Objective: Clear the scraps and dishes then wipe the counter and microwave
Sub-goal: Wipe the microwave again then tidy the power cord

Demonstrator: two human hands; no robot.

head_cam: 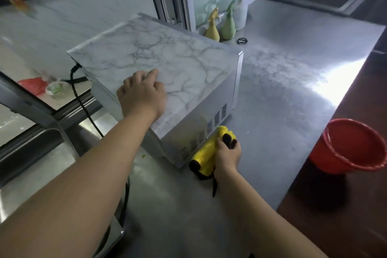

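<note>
Left hand (142,94) rested on the microwave (167,69) top, fingers loosely bent, bracing it. Right hand (227,153) gripped the yellow cloth (206,154) against its vented side; best to wipe in firm strokes along the vents, down to the desk (282,111).

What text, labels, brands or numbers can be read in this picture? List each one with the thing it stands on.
None can be read.
Microwave: marble-patterned top and vented side, no lettering visible.
Yellow cloth in the right hand: no print.
Red bucket: plain.
Bottles by the window: too blurred to show any label.
</note>
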